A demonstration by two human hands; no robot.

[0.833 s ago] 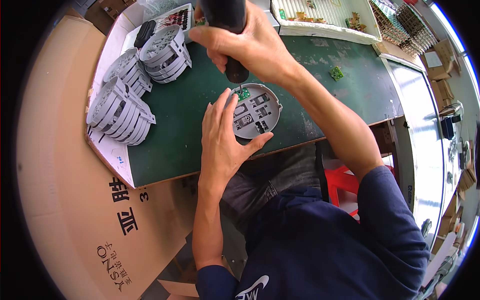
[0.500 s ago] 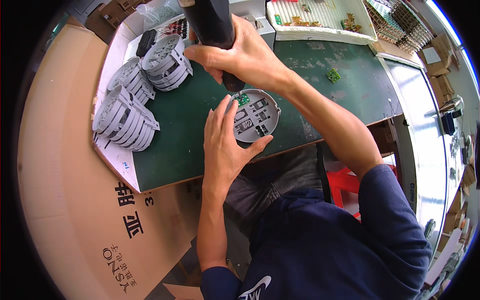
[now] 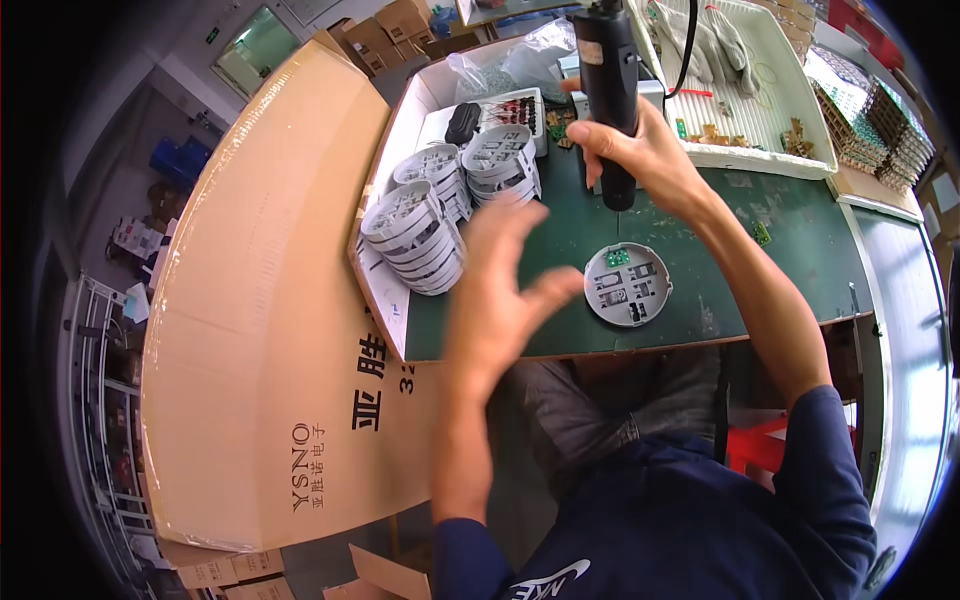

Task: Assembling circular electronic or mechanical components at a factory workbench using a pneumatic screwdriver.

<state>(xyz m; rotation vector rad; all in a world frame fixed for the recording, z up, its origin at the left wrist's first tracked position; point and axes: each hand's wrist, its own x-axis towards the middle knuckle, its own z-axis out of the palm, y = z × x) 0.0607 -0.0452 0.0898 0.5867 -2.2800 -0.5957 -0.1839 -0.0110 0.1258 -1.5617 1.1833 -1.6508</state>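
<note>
My right hand (image 3: 650, 150) grips a black electric screwdriver (image 3: 608, 100), held upright with its thin bit pointing down above the bench. Below the bit lies a round grey plastic housing (image 3: 629, 282), with a small green circuit board (image 3: 617, 257) near its far edge and several dark cut-outs or parts inside. The bit looks apart from the board. My left hand (image 3: 495, 295), smeared by motion, is raised left of the housing, thumb and fingers apart and nothing seen in it. Stacks of similar grey housings (image 3: 412, 245) stand beyond the left hand.
The green bench (image 3: 740, 280) has a low white side wall at left. At the back are a tray of red and black wired parts (image 3: 510, 110) and a white foam tray (image 3: 770, 160) with gloves. A small green board (image 3: 762, 233) lies at right. A large cardboard sheet (image 3: 260, 300) stands left.
My left hand has let go of the housing and moved left toward the stacks. The screwdriver has lifted off the green board. The whole view has swung left.
</note>
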